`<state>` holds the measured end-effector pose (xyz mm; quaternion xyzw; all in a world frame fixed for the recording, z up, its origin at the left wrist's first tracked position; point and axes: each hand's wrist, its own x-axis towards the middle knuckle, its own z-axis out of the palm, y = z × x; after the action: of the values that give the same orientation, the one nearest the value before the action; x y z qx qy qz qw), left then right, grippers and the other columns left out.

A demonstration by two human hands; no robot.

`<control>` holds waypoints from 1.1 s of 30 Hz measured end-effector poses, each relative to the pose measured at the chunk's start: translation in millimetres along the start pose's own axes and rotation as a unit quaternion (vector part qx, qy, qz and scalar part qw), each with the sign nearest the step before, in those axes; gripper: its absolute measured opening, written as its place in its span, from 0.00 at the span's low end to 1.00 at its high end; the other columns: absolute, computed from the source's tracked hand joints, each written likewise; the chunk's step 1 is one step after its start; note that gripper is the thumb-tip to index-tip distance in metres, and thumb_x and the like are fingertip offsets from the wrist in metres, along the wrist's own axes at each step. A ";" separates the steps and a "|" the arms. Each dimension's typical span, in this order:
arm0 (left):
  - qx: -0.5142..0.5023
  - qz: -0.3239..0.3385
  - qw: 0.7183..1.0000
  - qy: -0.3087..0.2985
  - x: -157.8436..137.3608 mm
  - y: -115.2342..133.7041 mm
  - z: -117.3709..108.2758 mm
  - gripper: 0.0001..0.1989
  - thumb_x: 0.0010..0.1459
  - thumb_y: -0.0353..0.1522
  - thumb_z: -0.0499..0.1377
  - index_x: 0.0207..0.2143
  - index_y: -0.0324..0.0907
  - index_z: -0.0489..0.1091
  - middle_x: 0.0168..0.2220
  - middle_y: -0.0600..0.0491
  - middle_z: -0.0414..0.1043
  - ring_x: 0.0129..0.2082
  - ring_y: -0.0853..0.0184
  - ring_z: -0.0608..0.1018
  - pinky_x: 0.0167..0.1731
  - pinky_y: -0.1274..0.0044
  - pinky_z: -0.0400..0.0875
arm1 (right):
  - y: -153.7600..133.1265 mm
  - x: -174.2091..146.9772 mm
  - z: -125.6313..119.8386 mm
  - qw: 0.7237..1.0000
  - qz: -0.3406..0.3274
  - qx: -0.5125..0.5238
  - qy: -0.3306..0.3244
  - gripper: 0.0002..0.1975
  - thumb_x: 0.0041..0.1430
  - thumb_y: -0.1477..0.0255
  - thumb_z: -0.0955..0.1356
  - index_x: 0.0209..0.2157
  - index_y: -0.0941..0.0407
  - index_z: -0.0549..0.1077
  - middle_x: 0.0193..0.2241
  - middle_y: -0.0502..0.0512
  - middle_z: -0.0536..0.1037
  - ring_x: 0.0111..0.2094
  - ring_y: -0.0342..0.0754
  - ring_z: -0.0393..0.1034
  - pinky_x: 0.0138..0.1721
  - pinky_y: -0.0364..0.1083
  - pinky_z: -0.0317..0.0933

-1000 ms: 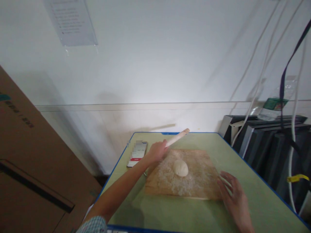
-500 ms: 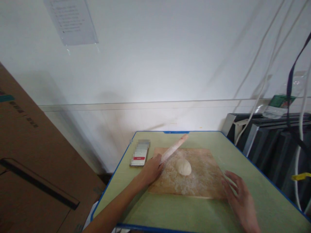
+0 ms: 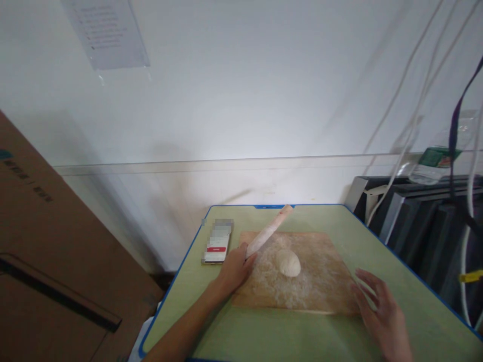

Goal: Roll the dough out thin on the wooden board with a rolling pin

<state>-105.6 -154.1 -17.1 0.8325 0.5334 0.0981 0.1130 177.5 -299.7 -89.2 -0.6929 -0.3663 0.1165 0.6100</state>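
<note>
- From where I stand, the left hand (image 3: 236, 267) has its fingers wrapped around the near end of a rolling pin (image 3: 268, 232), gripping it firmly.
- The pin slants away from the hand, its far end pointing toward the wall (image 3: 241, 100); it is pale, with a small red mark near the tip. I can't tell whether its underside touches anything.
- A ball of dough (image 3: 289, 263), smooth and rounded, sits near the middle of a wooden board (image 3: 320, 291), to the right of the pin and apart from both hands.
- White flour (image 3: 277, 291) is scattered over the board, thickest around the dough and toward its left side.
- The right hand (image 3: 385, 314) is by the right edge of the board, its fingers spread and curved, a gap showing between thumb and forefinger, with nothing between them. Whether a fingertip touches the board's edge, I can't tell.
- The board lies flat on a pale green desk (image 3: 264, 332) with blue edging.
- A phone (image 3: 218, 244) lies on the desk left of the board, near the left hand, its screen partly blurred out.
- Left of the desk stands a big brown cardboard box (image 3: 64, 241).
- Over on the right, a clear bottle (image 3: 433, 163) with a green label lies on some dark panels (image 3: 426, 236).
</note>
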 end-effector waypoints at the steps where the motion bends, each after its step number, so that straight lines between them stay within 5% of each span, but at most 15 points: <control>1: 0.001 -0.001 1.000 -0.001 -0.1 0.2 -0.1 0.16 0.65 0.42 0.45 0.40 0.39 0.64 0.37 0.46 0.76 0.39 0.61 0.77 0.34 0.76 0.64 | -0.1 0.2 -0.1 1.000 -0.003 0.000 0.000 0.28 0.47 0.50 0.67 0.43 0.57 0.68 0.45 0.64 0.73 0.44 0.59 0.72 0.46 0.57 0.66; 7: 0.033 0.008 0.999 -0.014 -1.3 3.7 -2.7 0.18 0.65 0.43 0.45 0.40 0.39 0.65 0.38 0.45 0.76 0.39 0.59 0.77 0.34 0.75 0.64 | 1.8 -1.5 0.1 0.998 -0.046 -0.019 -0.033 0.23 0.52 0.53 0.65 0.44 0.55 0.68 0.44 0.60 0.74 0.44 0.56 0.72 0.46 0.54 0.66; 16: 0.042 0.007 0.999 -0.027 -1.6 5.3 -5.5 0.17 0.65 0.42 0.45 0.41 0.39 0.64 0.38 0.46 0.76 0.40 0.60 0.77 0.35 0.75 0.64 | -23.7 24.4 -7.1 0.958 -0.244 -0.124 -0.088 0.15 0.59 0.62 0.63 0.45 0.54 0.69 0.45 0.58 0.74 0.46 0.52 0.71 0.48 0.53 0.65; 26: 0.083 0.091 0.991 -0.044 -13.7 17.4 -13.4 0.17 0.63 0.44 0.47 0.43 0.41 0.64 0.38 0.46 0.76 0.41 0.59 0.77 0.38 0.74 0.66 | -109.8 67.1 21.8 0.878 -0.441 -0.129 -0.136 0.11 0.63 0.69 0.61 0.44 0.54 0.70 0.44 0.59 0.74 0.47 0.51 0.69 0.49 0.53 0.65; 30: 0.115 0.139 0.983 -0.048 -8.0 26.2 -26.2 0.20 0.64 0.46 0.44 0.45 0.41 0.64 0.42 0.44 0.75 0.43 0.57 0.77 0.39 0.72 0.67 | -123.4 66.7 30.5 0.823 -0.520 -0.195 -0.117 0.12 0.64 0.71 0.59 0.44 0.57 0.71 0.43 0.62 0.75 0.48 0.52 0.69 0.49 0.54 0.64; 33: 0.143 0.158 0.976 -0.039 -0.2 28.5 -34.9 0.23 0.64 0.48 0.42 0.46 0.41 0.63 0.43 0.43 0.74 0.44 0.55 0.76 0.39 0.71 0.68 | -130.3 70.9 32.5 0.768 -0.545 -0.315 -0.121 0.16 0.66 0.69 0.57 0.35 0.58 0.73 0.34 0.60 0.77 0.38 0.52 0.71 0.42 0.52 0.64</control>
<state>-90.9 -162.9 24.5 0.9168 0.3992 0.0049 -0.0038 160.0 -230.6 44.8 -0.5103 -0.7693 -0.2745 0.2692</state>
